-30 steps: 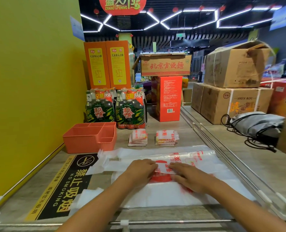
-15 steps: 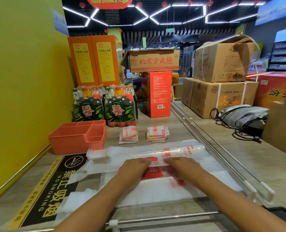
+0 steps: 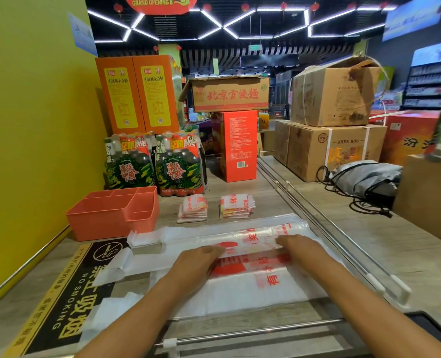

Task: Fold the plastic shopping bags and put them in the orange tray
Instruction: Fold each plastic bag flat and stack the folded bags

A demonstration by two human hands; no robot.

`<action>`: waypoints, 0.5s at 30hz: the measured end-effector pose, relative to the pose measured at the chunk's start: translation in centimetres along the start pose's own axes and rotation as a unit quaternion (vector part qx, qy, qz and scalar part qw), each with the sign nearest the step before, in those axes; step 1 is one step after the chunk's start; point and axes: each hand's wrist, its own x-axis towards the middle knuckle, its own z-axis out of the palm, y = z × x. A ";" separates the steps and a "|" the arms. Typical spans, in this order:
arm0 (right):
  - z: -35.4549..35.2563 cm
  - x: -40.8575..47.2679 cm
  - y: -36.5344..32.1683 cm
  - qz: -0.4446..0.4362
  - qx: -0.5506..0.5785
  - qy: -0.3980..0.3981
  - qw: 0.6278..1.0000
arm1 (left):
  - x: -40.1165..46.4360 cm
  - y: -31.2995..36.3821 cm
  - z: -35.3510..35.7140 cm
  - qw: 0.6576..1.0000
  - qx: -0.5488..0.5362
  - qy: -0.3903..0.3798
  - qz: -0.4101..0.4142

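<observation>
- My fingertips are hard to make out where they meet the folded edge of the translucent white plastic shopping bag with red print, which lies flat across the near part of the counter.
- My left hand rests palm down on the bag with fingers stretched out flat, gripping nothing; my right hand does the same further right, well apart from it.
- The bag's handles trail off to the left, partly covering the black and yellow no-smoking sign.
- The orange plastic tray with compartments stands at the far left, near the yellow wall; I see no bag inside it.
- Two small stacks of folded bags sit beyond the flat bag, right of the tray.
- The surface is a pale wood-grain counter with metal rails.
- Behind stand shrink-wrapped green bottle packs, tall orange boxes, brown cardboard cartons and a grey drawstring bag.
- The shop beyond is dim, with white strip lights; the shelves at right are blurred.
</observation>
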 end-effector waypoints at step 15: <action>0.5 0.0 1.5 -0.005 0.002 0.061 0.998 | -1.2 -3.1 0.2 0.974 -0.205 -0.008 -0.101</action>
